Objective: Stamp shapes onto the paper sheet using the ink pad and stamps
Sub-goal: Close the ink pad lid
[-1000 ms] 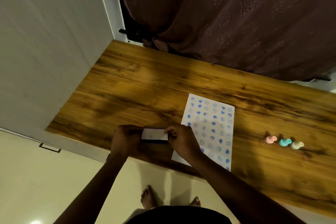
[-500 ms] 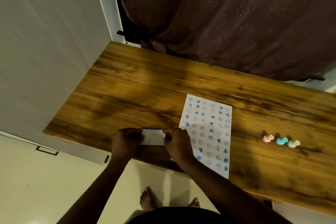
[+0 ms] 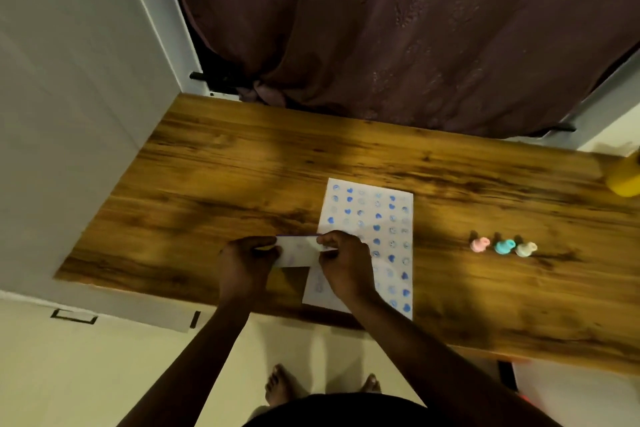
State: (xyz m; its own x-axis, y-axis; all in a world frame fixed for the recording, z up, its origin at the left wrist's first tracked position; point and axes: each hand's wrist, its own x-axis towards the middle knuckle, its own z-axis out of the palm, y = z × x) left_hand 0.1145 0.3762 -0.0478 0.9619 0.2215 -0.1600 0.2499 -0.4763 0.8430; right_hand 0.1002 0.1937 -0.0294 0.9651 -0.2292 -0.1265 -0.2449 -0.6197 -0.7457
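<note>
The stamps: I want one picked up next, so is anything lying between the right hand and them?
Nothing visible blocks the way. Between the right hand and the stamps lie only the flat paper sheet and bare table. Both hands hold the ink pad.

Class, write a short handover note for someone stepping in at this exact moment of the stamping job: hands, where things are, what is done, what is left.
Left hand and right hand both grip the ink pad, held low over the table near its front edge; whether it is open, I cannot tell.
Paper sheet lies flat, mostly covered with blue stamped shapes.
Pink stamp, teal stamp and cream stamp sit in a row to the right, untouched.
Left: probably set the pad down and tidy.
</note>
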